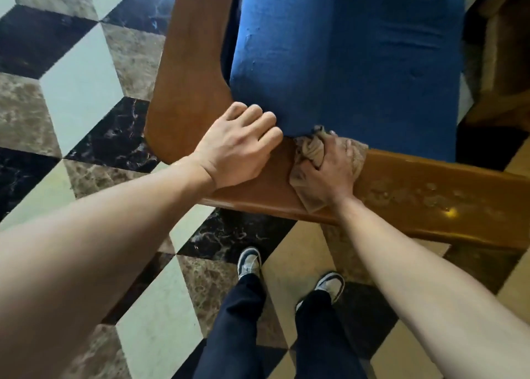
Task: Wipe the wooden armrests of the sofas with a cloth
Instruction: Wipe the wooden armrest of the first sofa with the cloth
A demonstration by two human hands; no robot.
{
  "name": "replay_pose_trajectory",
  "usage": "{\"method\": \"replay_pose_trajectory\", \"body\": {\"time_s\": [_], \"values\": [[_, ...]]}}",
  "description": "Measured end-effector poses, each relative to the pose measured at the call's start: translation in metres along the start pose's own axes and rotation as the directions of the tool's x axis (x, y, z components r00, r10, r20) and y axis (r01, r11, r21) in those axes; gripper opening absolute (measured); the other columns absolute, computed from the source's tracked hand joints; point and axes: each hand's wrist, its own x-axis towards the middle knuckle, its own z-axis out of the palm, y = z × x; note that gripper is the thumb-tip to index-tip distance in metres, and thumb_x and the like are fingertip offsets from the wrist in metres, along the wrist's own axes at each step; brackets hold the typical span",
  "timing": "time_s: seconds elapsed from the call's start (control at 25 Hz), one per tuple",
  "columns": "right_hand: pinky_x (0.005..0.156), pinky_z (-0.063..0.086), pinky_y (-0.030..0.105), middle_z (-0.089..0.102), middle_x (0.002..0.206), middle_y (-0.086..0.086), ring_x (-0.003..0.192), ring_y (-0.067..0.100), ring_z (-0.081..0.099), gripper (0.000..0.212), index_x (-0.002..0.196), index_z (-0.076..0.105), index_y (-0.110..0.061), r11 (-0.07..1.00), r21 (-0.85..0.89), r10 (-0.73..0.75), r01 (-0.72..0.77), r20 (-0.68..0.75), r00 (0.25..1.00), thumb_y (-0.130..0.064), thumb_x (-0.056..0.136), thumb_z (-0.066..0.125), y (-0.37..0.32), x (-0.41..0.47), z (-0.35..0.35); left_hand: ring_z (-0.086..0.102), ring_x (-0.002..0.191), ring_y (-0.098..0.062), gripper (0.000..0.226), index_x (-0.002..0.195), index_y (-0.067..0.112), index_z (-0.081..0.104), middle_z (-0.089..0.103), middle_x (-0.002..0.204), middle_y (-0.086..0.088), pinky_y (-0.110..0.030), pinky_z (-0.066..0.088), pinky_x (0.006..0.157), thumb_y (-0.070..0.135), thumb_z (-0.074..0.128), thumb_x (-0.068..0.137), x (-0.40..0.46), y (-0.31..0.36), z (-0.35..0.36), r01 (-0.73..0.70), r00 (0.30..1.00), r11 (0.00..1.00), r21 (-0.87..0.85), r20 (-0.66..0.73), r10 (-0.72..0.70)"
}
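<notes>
A sofa with a blue cushion (344, 63) has a brown wooden frame. One wooden armrest (189, 71) runs up the left side; a wooden rail (430, 195) crosses below the cushion and looks dusty and blotched to the right. My right hand (329, 172) presses a crumpled beige cloth (308, 152) onto the rail beside the cushion's corner. My left hand (238, 146) rests flat on the wood at the corner where armrest and rail meet, fingers curled against the cushion edge, holding nothing.
The floor (71, 86) is a cube pattern of black, white and brown marble tiles. My two feet in grey and white shoes (249, 262) stand just below the rail. More wooden furniture (504, 63) sits at the right edge.
</notes>
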Motion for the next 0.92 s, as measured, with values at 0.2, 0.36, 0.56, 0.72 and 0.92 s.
{"method": "replay_pose_trajectory", "body": {"time_s": [0.2, 0.36, 0.56, 0.72, 0.92], "values": [[0.119, 0.031, 0.050, 0.065, 0.137, 0.005, 0.131, 0.030, 0.055, 0.063, 0.143, 0.053, -0.027, 0.980, -0.097, 0.173, -0.173, -0.003, 0.985, -0.059, 0.088, 0.057, -0.012, 0.031, 0.003, 0.040, 0.047, -0.019, 0.031, 0.066, 0.025, 0.053, 0.062, 0.059, 0.005, -0.023, 0.020, 0.049, 0.049, 0.042, 0.083, 0.032, -0.014, 0.008, -0.238, 0.873, 0.959, -0.156, 0.398, 0.281], [0.102, 0.045, 0.046, 0.070, 0.132, -0.006, 0.121, 0.025, 0.063, 0.079, 0.135, 0.057, -0.043, 0.967, -0.217, 0.217, -0.130, 0.450, 0.866, -0.084, 0.068, 0.042, -0.011, 0.090, -0.028, 0.039, 0.048, -0.022, 0.032, 0.062, 0.025, 0.042, 0.060, 0.057, 0.005, -0.026, 0.023, 0.051, 0.050, 0.041, 0.081, 0.030, -0.013, 0.015, -0.226, 0.893, 0.964, -0.139, 0.365, 0.262], [0.104, 0.041, 0.048, 0.070, 0.126, 0.000, 0.121, 0.030, 0.062, 0.072, 0.135, 0.060, -0.031, 0.963, -0.249, 0.142, -0.107, 0.126, 0.982, -0.072, 0.076, 0.052, -0.009, 0.051, -0.010, 0.053, 0.053, -0.026, 0.031, 0.060, 0.025, 0.040, 0.059, 0.061, 0.005, -0.026, 0.028, 0.053, 0.045, 0.039, 0.083, 0.033, -0.011, 0.011, -0.214, 0.888, 0.958, -0.190, 0.372, 0.272], [0.127, 0.010, 0.057, 0.032, 0.169, 0.002, 0.157, 0.036, 0.021, 0.091, 0.161, 0.032, -0.028, 0.957, -0.289, -0.035, 0.012, -0.076, 0.996, -0.059, 0.079, 0.055, -0.026, -0.056, 0.043, 0.056, 0.054, -0.028, 0.032, 0.061, 0.024, 0.047, 0.061, 0.064, 0.005, -0.026, 0.030, 0.053, 0.047, 0.039, 0.082, 0.033, -0.009, 0.008, -0.213, 0.893, 0.961, -0.174, 0.365, 0.264], [0.125, 0.019, 0.062, 0.041, 0.166, 0.005, 0.157, 0.036, 0.026, 0.076, 0.155, 0.050, -0.027, 0.915, -0.297, -0.295, 0.275, -0.023, 0.955, -0.063, 0.088, 0.059, -0.011, -0.090, 0.052, 0.052, 0.050, -0.025, 0.028, 0.060, 0.026, 0.039, 0.057, 0.060, 0.005, -0.024, 0.031, 0.051, 0.044, 0.041, 0.081, 0.033, -0.009, 0.008, -0.212, 0.891, 0.958, -0.191, 0.365, 0.270]]}}
